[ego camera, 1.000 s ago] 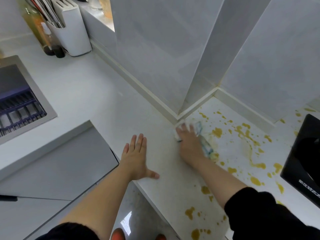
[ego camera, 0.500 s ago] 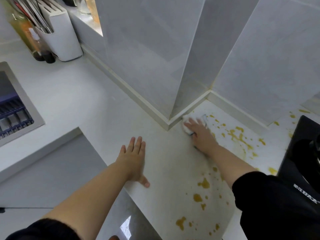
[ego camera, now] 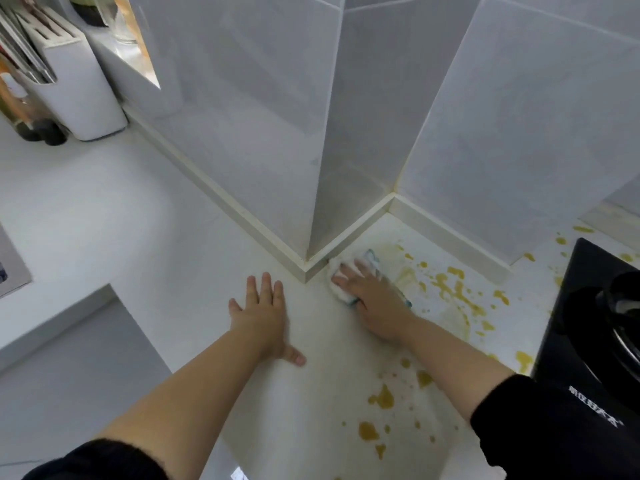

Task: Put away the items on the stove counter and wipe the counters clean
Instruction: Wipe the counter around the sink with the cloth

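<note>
A white cloth with blue edging (ego camera: 341, 286) lies flat on the white stove counter (ego camera: 332, 403), close to the jutting wall corner. My right hand (ego camera: 375, 299) presses down on it with straight fingers and covers most of it. Yellow sauce splatters (ego camera: 453, 289) dot the counter to the right of the cloth, and more splatters (ego camera: 382, 398) sit nearer to me. My left hand (ego camera: 261, 315) rests flat on the counter, fingers spread, left of the cloth and holding nothing.
A black gas stove (ego camera: 595, 327) fills the right edge. A white knife block (ego camera: 74, 84) and dark bottles (ego camera: 38, 128) stand at the back left. The counter's front edge (ego camera: 194, 382) drops off below my left arm. A sink rim (ego camera: 14, 268) shows at far left.
My right hand has slid the cloth back and forth near the wall corner, smearing the splatters beside it. My left hand stays flat in about the same spot. The view has turned left.
</note>
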{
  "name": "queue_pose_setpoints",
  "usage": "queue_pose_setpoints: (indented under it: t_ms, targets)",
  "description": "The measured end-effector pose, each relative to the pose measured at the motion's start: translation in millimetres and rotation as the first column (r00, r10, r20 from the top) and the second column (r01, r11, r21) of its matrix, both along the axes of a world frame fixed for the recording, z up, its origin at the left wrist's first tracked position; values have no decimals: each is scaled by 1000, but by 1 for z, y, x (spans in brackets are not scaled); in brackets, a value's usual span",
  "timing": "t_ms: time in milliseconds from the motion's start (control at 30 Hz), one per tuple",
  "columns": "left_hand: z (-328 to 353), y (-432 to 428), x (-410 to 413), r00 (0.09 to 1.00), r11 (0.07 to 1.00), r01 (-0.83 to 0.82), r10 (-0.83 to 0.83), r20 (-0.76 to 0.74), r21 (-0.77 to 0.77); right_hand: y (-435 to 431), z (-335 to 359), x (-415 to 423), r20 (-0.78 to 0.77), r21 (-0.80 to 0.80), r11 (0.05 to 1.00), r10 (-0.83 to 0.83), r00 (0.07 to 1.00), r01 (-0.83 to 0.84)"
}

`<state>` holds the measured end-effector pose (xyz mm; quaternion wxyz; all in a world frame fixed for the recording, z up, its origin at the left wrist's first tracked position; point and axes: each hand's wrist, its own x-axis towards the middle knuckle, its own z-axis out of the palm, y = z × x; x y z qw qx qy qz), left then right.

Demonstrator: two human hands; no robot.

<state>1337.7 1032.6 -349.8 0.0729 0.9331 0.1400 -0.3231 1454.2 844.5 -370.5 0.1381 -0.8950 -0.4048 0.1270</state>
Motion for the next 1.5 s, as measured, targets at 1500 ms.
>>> queue_pose_setpoints:
  t_ms: [1500]
  targets:
    - [-4, -1, 14, 998, 1000, -25, 26, -51, 12, -21, -9, 52, 93, 56, 945, -325, 941, 321]
